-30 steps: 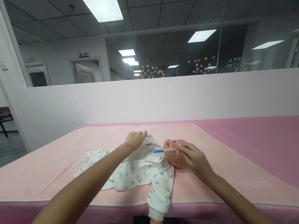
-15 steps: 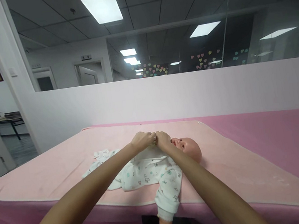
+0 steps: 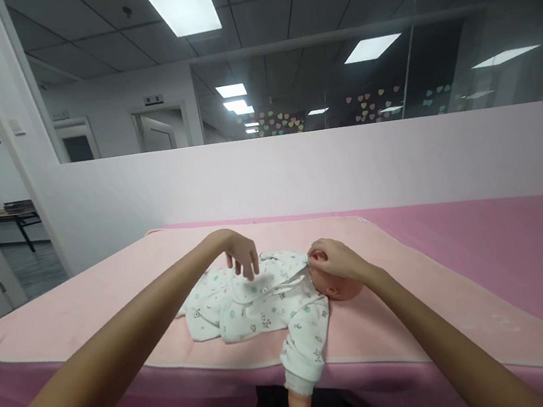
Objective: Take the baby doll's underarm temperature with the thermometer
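Observation:
A baby doll (image 3: 343,288) lies on the bed with its head to the right, my right hand partly covering its face. It wears a white patterned romper (image 3: 262,316). One doll arm hangs over the bed's front edge, its bare forearm below the cuff. My left hand (image 3: 243,254) hovers over the romper's middle, fingers pointing down, loosely apart, holding nothing. At the doll's neck, my right hand (image 3: 332,257) has thumb and fingertips pinched together at the romper's collar edge. The fingers hide part of that edge.
A peach sheet (image 3: 113,296) covers the bed, over a pink cover (image 3: 508,231). Behind it rises a white half wall (image 3: 322,169) topped by glass. At the left is a doorway, with a table (image 3: 10,216) beyond.
My hands, together above the doll's chest before, have separated. The left moved left and opened; the right moved right to the collar. The romper's front now lies across the chest.

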### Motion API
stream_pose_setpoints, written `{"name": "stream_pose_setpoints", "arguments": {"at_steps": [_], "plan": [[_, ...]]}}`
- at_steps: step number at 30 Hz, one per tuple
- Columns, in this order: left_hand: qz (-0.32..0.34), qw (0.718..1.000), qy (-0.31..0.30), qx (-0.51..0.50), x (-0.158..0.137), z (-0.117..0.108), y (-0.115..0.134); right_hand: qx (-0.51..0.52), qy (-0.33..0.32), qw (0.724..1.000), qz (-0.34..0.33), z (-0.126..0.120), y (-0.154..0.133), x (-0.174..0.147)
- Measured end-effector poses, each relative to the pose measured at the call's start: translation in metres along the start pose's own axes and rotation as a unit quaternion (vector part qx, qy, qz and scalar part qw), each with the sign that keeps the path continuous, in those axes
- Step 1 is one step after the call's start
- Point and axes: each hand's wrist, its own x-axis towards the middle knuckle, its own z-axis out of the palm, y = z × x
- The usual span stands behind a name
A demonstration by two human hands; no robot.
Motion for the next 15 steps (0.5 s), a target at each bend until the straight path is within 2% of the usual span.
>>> {"name": "stream_pose_setpoints", "arguments": {"at_steps": [1,2,3,4,6,10,15], "plan": [[0.010,1.000,0.029,-0.007,0.009,0.002,0.002,0.026,-0.039,0.999,0.022,-0.005,0.007,-0.001],[0.012,0.996,0.093,0.011,0.020,0.005,0.003,0.051,-0.080,0.995,0.043,-0.010,0.014,-0.002],[-0.008,0.981,0.191,0.039,0.032,0.009,0.003,0.082,-0.097,0.989,0.074,-0.013,0.021,-0.002],[-0.023,0.970,0.236,0.049,0.045,0.015,0.003,0.113,-0.092,0.983,0.111,-0.016,0.028,-0.003],[-0.039,0.955,0.288,0.055,0.070,0.031,0.001,0.191,-0.073,0.962,0.180,-0.017,0.039,-0.004],[-0.046,0.944,0.324,0.038,0.110,0.064,-0.009,0.361,-0.046,0.883,0.297,-0.011,0.053,-0.010],[-0.086,0.948,0.306,-0.011,0.132,0.078,-0.029,0.533,-0.085,0.744,0.393,-0.001,0.056,-0.021]]}}
